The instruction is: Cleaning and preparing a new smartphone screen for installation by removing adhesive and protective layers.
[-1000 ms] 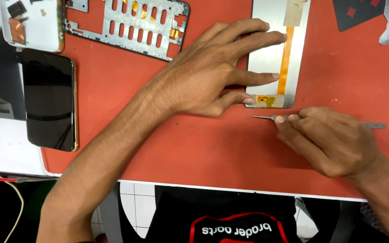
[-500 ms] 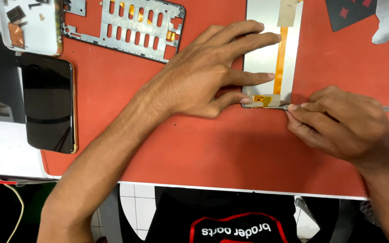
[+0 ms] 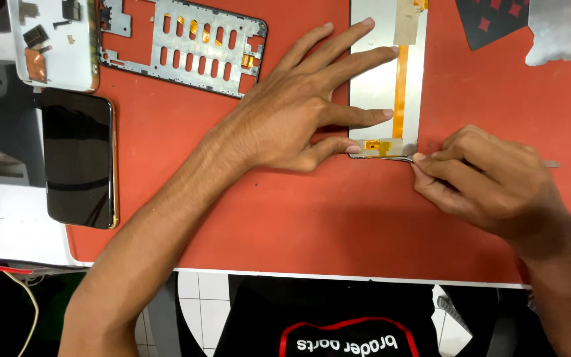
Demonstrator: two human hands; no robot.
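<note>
Left hand (image 3: 299, 112) lies spread flat, fingers wide, pressing on the panel (image 3: 381, 86), a silver display back with an orange flex strip. Right hand (image 3: 490, 182) is closed in a pinch around the tweezers (image 3: 398, 158), whose tip touches the panel's lower edge, just beside the left thumb. The panel rests on the red mat (image 3: 299, 218). Left of the panel lies a metal frame (image 3: 186, 46); farther left, a white housing (image 3: 57, 43) and a dark phone (image 3: 79, 158). Right of the panel sits a black sheet (image 3: 490, 20)
</note>
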